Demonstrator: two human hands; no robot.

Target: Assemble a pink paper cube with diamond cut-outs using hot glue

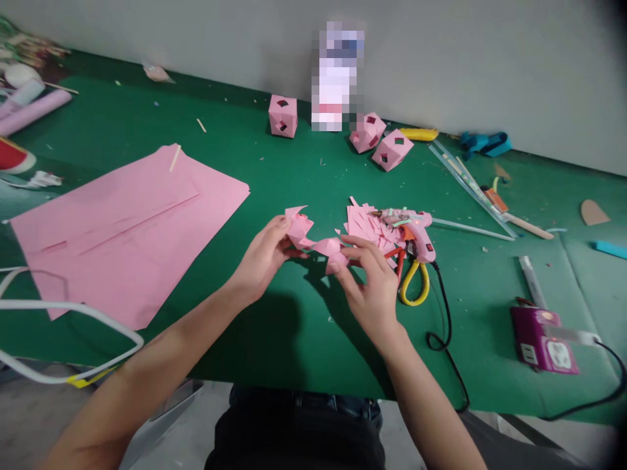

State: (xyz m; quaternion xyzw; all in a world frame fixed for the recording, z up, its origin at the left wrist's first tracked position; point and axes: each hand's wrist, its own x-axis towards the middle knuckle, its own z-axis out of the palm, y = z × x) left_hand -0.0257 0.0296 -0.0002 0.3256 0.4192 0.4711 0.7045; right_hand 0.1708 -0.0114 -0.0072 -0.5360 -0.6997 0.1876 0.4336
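Between my hands, above the green table, is a folded pink paper piece [327, 247] made of joined strips with pointed ends. My left hand [267, 254] pinches its left end, and my right hand [369, 281] has fingers closed on its right end. Just beyond my right hand lies a heap of cut pink paper strips [365, 222]. A pink glue gun [418, 235] rests against that heap, a glue stick sticking out of its back. Partly under it are scissors with a yellow and red handle [415, 287].
Large pink paper sheets [147, 261] cover the table's left. Three pink paper cubes with cut holes, one a left cube [289, 124], stand by the wall near a blurred-out upright object [333, 78]. A purple power box [543, 339] with a cable sits right. A white curved frame [73, 305] juts in lower left.
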